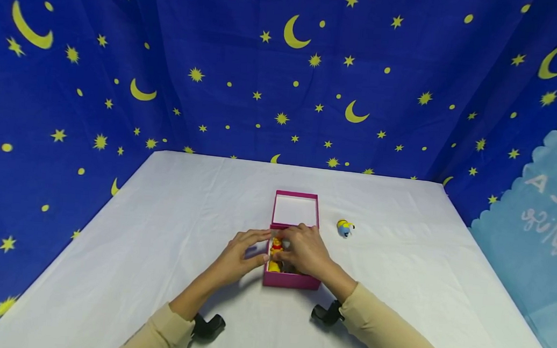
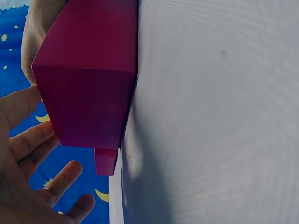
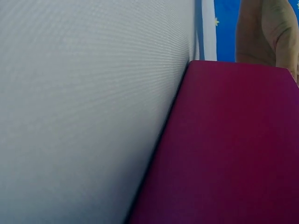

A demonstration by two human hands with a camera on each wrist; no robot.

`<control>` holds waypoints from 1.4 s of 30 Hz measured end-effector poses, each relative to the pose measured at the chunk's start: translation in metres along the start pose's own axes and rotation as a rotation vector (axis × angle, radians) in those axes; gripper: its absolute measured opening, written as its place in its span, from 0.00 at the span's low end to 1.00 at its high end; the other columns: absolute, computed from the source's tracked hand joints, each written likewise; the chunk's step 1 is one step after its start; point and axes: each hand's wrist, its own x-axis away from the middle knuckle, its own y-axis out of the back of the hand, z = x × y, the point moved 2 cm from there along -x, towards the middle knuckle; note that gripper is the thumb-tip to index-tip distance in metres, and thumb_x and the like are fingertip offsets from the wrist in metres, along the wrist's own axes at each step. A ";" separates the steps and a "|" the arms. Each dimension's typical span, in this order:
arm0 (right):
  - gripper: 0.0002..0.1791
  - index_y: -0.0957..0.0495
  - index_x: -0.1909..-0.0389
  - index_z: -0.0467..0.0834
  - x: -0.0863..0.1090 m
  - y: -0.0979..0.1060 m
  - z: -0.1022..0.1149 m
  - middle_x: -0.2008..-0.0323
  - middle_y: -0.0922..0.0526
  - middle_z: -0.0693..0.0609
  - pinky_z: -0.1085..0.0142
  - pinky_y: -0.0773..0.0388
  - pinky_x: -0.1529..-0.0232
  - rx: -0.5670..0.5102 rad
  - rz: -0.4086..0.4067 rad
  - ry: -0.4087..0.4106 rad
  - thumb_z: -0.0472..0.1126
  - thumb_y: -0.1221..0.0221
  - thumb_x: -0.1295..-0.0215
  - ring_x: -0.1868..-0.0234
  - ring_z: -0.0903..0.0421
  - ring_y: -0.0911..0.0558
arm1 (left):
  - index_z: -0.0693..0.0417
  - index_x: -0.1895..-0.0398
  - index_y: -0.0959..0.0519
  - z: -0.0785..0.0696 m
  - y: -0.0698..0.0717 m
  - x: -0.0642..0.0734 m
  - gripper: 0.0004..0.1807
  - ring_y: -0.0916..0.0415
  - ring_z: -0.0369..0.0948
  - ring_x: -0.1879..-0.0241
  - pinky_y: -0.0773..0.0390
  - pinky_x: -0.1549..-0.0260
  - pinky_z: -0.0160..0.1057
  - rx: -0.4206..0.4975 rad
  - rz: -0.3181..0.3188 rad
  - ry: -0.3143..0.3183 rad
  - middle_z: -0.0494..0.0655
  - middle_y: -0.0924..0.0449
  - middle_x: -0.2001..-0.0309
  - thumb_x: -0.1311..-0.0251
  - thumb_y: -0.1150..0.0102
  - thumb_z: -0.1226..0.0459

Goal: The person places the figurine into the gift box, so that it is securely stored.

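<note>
A pink box (image 1: 291, 280) sits near the middle of the white-covered worktop (image 1: 406, 291); its lid (image 1: 295, 210) is just beyond its far side, white inside showing; within the box, along the left, is a small yellow bear toy (image 1: 277, 244) in red, with another yellow item (image 1: 274, 266) nearer, too hidden to name; the left hand (image 1: 235, 257) reaches in from the left, its grip loose, fingers apart and holding nothing, with some fingertips touching the box's upper left edge in the left wrist view; the right hand (image 1: 306, 250) is over the right part of the box, fingers bent downward, and covers much of what is there, so I cannot tell whether its grip holds anything; a small blue and yellow toy (image 1: 345, 228) lies on the worktop to the right of the lid; tan sleeves (image 1: 166, 328) cover both forearms, and a black device (image 1: 209, 328) shows by the left wrist; behind the worktop hangs a blue cloth (image 1: 243, 58) with yellow moons and stars.
</note>
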 end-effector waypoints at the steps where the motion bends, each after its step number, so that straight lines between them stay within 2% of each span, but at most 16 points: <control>1: 0.27 0.18 0.52 0.49 0.000 0.000 0.000 0.54 0.15 0.56 0.59 0.35 0.55 0.005 0.002 -0.001 0.59 0.32 0.51 0.57 0.54 0.25 | 0.49 0.37 0.28 0.000 0.000 0.000 0.27 0.36 0.47 0.39 0.40 0.44 0.54 0.001 0.000 0.000 0.42 0.31 0.35 0.40 0.40 0.56; 11: 0.26 0.18 0.52 0.51 -0.002 -0.002 0.001 0.54 0.15 0.56 0.58 0.35 0.55 0.038 -0.006 0.014 0.59 0.33 0.51 0.56 0.53 0.24 | 0.46 0.37 0.29 0.000 0.002 -0.001 0.26 0.36 0.46 0.39 0.41 0.44 0.54 -0.012 -0.002 0.014 0.39 0.31 0.35 0.40 0.40 0.56; 21: 0.26 0.19 0.51 0.53 -0.004 -0.002 0.002 0.53 0.15 0.56 0.58 0.34 0.56 0.080 -0.014 0.025 0.60 0.34 0.50 0.56 0.52 0.23 | 0.46 0.37 0.28 0.001 0.003 -0.002 0.26 0.35 0.46 0.39 0.41 0.42 0.56 -0.018 -0.013 -0.021 0.40 0.31 0.35 0.40 0.40 0.56; 33: 0.26 0.18 0.52 0.51 -0.001 -0.003 0.001 0.54 0.14 0.57 0.59 0.36 0.58 0.082 0.002 0.050 0.61 0.35 0.49 0.60 0.53 0.25 | 0.50 0.37 0.29 -0.001 0.002 0.000 0.27 0.35 0.48 0.39 0.40 0.44 0.57 -0.013 -0.018 -0.012 0.41 0.31 0.35 0.41 0.39 0.58; 42: 0.26 0.18 0.52 0.50 0.002 -0.003 0.000 0.54 0.14 0.56 0.61 0.37 0.59 0.077 0.004 0.035 0.61 0.35 0.49 0.60 0.53 0.25 | 0.50 0.37 0.28 0.000 0.000 0.001 0.27 0.35 0.47 0.39 0.40 0.43 0.57 -0.014 -0.009 -0.008 0.41 0.31 0.35 0.40 0.40 0.57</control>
